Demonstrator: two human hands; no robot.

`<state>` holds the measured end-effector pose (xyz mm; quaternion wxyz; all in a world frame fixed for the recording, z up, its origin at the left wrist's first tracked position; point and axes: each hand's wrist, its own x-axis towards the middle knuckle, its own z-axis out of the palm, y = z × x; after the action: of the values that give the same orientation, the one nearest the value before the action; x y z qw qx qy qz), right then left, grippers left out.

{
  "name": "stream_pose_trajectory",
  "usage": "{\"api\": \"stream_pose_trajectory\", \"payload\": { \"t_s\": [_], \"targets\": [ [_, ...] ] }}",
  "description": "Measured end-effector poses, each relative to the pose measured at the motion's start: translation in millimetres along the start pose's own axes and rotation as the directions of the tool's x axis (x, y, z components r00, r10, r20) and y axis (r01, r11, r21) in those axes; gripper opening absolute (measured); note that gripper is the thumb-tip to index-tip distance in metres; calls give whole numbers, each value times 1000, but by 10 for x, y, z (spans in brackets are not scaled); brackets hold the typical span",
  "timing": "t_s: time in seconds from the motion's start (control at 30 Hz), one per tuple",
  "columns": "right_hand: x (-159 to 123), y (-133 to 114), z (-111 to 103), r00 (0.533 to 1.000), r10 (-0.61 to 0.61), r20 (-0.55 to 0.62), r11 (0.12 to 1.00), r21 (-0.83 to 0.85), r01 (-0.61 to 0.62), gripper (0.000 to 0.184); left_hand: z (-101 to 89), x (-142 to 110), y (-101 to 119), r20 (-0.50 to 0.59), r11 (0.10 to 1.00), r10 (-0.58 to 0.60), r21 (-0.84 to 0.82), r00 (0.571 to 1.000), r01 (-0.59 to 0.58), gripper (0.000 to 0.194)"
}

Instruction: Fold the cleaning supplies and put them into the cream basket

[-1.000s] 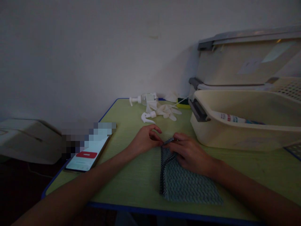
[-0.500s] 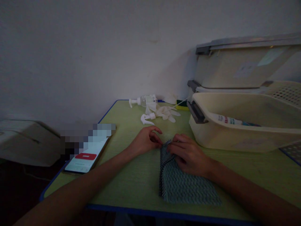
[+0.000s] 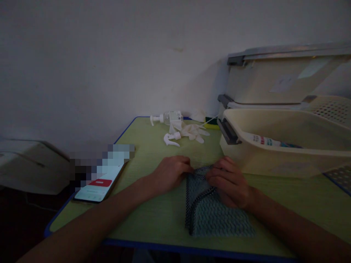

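A grey-green textured cloth [image 3: 219, 215] with black-and-white checked edging lies folded on the table in front of me. My left hand [image 3: 175, 171] is closed at its far left corner, with the fingertips pinching the edge. My right hand [image 3: 229, 180] grips the far edge farther right and lifts the upper layer, so that its trimmed border curves away from the layer beneath. My right fingers hide part of that edge.
Left on the green table [image 3: 153, 212] lies a phone [image 3: 105, 182] with a lit screen. Farther back are a pump bottle [image 3: 172, 117] on its side, a white spray nozzle [image 3: 172, 138], white gloves [image 3: 192, 130] and a sponge [image 3: 211, 123]. A cream bin [image 3: 274, 160] holding a printed package [image 3: 263, 140] stands right, before a lidded box [image 3: 268, 82].
My right hand has moved right, drawing the cloth's upper layer with it. My left hand has come down onto the corner, and its fingers have closed there.
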<state>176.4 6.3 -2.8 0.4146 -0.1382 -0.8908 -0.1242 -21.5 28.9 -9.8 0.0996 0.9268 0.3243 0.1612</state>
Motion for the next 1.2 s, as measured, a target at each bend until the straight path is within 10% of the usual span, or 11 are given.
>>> {"api": "stream_pose_trajectory", "payload": {
  "t_s": [0.27, 0.63, 0.97, 1.2],
  "targets": [
    [25, 23, -87, 998, -1, -63, 1000, -28, 0, 27, -68, -14, 37, 95, 908, 92, 400, 991, -123, 16],
    [13, 30, -59, 999, 38, -8, 999, -24, -38, 21, -87, -26, 161, 218, 864, 212, 414, 953, -287, 20],
    [30, 29, 31, 981, 136, 139, 990, 11, -139, 21, -129, -115, 237, 244, 930, 178, 274, 953, -244, 19],
    [5, 23, 151, 893, 377, 244, 913, 63, -403, 25, -245, -35, 31, 197, 961, 48, -278, 979, 9, 29]
  ]
}}
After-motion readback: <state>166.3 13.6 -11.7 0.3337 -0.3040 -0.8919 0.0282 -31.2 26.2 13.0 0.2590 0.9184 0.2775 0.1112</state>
